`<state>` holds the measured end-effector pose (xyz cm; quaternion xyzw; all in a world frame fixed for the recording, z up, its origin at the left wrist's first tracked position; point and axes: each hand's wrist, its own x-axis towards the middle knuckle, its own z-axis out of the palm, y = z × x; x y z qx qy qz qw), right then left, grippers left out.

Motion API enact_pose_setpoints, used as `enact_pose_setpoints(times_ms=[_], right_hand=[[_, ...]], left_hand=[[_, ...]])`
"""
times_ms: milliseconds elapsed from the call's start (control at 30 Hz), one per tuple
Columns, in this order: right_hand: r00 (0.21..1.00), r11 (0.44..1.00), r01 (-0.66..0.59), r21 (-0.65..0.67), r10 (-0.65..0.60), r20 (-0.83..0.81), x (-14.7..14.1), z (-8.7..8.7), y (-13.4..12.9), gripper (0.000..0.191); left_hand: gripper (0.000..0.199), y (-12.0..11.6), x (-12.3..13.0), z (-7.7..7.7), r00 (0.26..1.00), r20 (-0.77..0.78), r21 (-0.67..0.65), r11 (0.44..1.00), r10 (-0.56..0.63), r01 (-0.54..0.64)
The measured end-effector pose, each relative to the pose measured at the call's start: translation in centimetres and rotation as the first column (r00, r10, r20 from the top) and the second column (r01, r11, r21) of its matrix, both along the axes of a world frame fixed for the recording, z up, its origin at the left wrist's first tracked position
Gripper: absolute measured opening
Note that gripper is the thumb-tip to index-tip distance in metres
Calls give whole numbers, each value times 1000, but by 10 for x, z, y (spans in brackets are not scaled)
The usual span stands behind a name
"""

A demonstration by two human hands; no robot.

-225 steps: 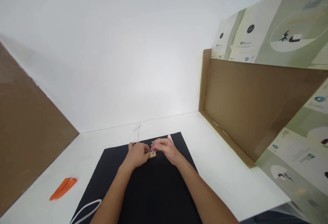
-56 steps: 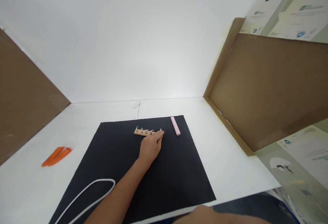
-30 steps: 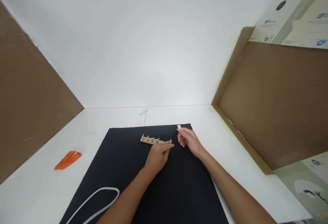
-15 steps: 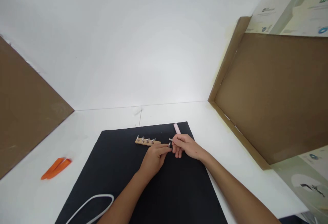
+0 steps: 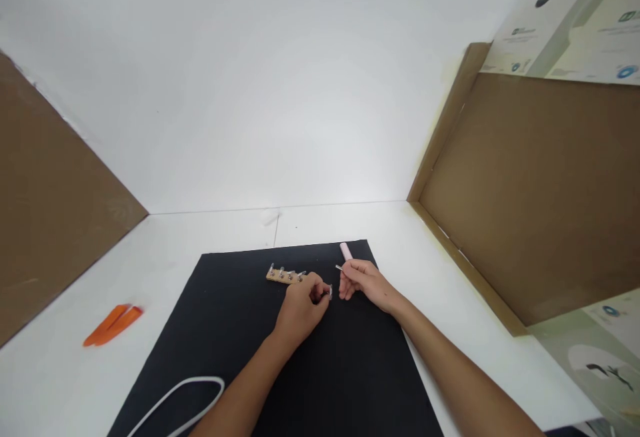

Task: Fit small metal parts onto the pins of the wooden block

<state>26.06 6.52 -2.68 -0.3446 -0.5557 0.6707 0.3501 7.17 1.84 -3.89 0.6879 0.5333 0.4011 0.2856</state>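
My left hand (image 5: 301, 307) is closed in a pinch on a small shiny metal piece (image 5: 330, 291) that shows past the fingertips; its exact kind is too small to tell. My right hand (image 5: 364, 282) pinches a thin light-coloured stick-like piece (image 5: 339, 267) between thumb and forefinger, the other fingers curled loosely. A small gap separates the two hands. Just behind the left hand lies a wooden strip (image 5: 280, 276) with several small metal hooks or clips standing on it; its right end is hidden by the hand. A pale pink cylinder (image 5: 345, 251) lies behind the right hand, partly covered.
A black mat (image 5: 235, 317) covers the middle of the white table (image 5: 175, 237). Orange strips (image 5: 113, 324) lie to the left. A white cable (image 5: 200, 379) loops over the mat's front left. Brown boards (image 5: 530, 190) stand at the sides, with a white wall behind.
My left hand has turned and curled its fingers, drawing the small metal piece slightly down. The right hand's stick has come apart from it. The view has shifted slightly.
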Motion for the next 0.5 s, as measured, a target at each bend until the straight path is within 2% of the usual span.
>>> enact_pose_setpoints(times_ms=[233, 400, 500], right_hand=[[984, 986, -156, 56, 150, 100, 5, 8, -3, 33], [972, 971, -217, 106, 205, 111, 7, 11, -3, 28], [975, 972, -214, 99, 207, 74, 9, 7, -2, 28]], left_hand=[[15, 0, 4, -2, 975, 219, -52, 999, 29, -18], [3, 0, 7, 2, 963, 256, -73, 995, 81, -65], [4, 0, 8, 3, 953, 280, -109, 990, 116, -88]])
